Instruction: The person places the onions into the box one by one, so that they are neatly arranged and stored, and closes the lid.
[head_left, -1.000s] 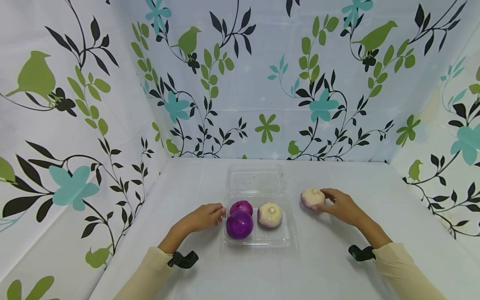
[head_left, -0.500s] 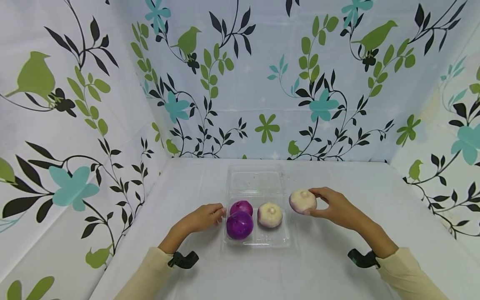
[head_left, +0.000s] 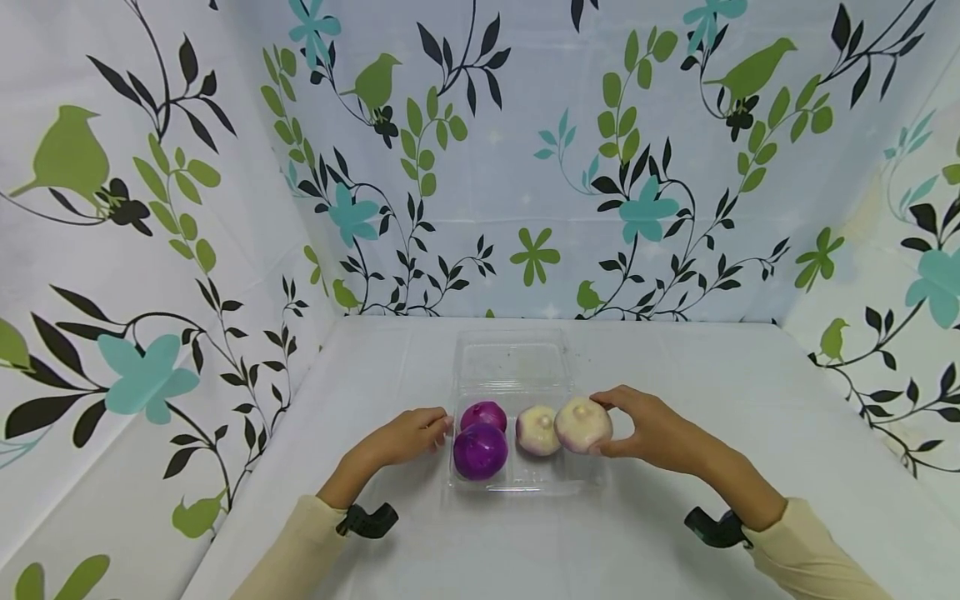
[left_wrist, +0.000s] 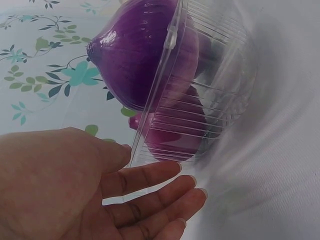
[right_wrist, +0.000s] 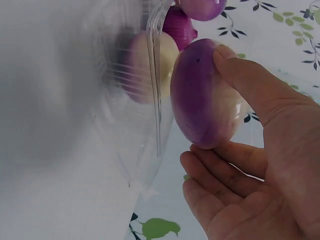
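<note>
My right hand pinches a white-and-purple turnip between thumb and fingers. The turnip is raised at the right edge of a clear plastic clamshell container, whose lid lies open behind. Its purple underside shows in the right wrist view. A second turnip sits inside the container, partly covered by the held one in the head view. Two red onions, one larger and one smaller, fill the left side. My left hand has its fingertips at the container's left rim, fingers loosely extended in the left wrist view.
A white cloth covers the table. Patterned curtains with leaves and birds hang behind and at both sides. The lid lies flat toward the back. A black wrist camera is on each wrist.
My right hand has lifted the turnip from the table right of the container and carried it left to the container's right side. The left hand stays at the left rim.
</note>
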